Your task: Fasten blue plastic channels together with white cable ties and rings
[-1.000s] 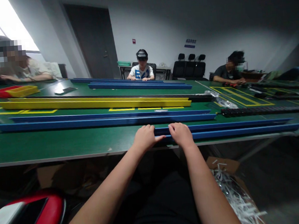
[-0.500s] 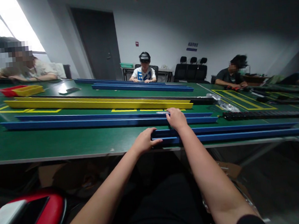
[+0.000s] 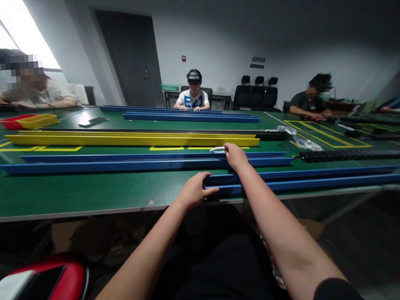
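Currently, working this from afar, I have the left hand (image 3: 193, 190) at the left end of the nearest long blue U-shaped channel (image 3: 310, 184), thumb spread from the fingers, thumb along the near wall and fingertips at the far one; how firmly they press I cannot tell; my right hand (image 3: 237, 157) reaches over a second long blue U-shaped channel (image 3: 118, 164), thumb and fingers together, pinching the right end of a slim, curved white strip (image 3: 217, 149); that strip shows between the second channel and a long yellow channel (image 3: 130, 140) beyond it; both blue channels lie lengthwise on the green tabletop (image 3: 85, 191); at far left, a red tray (image 3: 10, 123) touches a yellow tray (image 3: 40, 121)
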A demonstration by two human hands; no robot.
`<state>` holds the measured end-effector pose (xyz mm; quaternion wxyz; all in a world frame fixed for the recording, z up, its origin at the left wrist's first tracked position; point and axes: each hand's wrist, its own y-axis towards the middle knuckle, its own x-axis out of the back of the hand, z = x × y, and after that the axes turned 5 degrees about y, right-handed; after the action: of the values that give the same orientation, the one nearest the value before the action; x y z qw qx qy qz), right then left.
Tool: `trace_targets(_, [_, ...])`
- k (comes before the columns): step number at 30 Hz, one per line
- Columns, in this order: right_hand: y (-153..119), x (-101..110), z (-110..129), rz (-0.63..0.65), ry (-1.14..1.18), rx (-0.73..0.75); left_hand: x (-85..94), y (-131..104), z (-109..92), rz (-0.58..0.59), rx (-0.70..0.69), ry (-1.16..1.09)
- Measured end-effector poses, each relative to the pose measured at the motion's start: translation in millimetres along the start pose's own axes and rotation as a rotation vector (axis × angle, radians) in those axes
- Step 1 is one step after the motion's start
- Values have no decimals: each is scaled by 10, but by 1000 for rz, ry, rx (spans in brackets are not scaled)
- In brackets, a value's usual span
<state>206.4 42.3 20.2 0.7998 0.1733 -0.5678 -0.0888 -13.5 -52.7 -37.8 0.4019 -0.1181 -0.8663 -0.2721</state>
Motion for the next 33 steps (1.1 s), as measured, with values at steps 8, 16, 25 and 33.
trace_targets(8, [-832, 262, 46, -11, 689, 119, 10, 21, 9, -57, 25, -220])
trace_targets(16, [-1236, 323, 25, -43, 539, 211, 77, 2, 25, -175, 73, -455])
trace_targets(25, [-1269, 728, 158, 63, 205, 338, 99, 7, 93, -155, 190, -341])
trace_targets(33, [-1089, 1074, 290, 297, -193, 274, 74, 8, 112, -157, 137, -182])
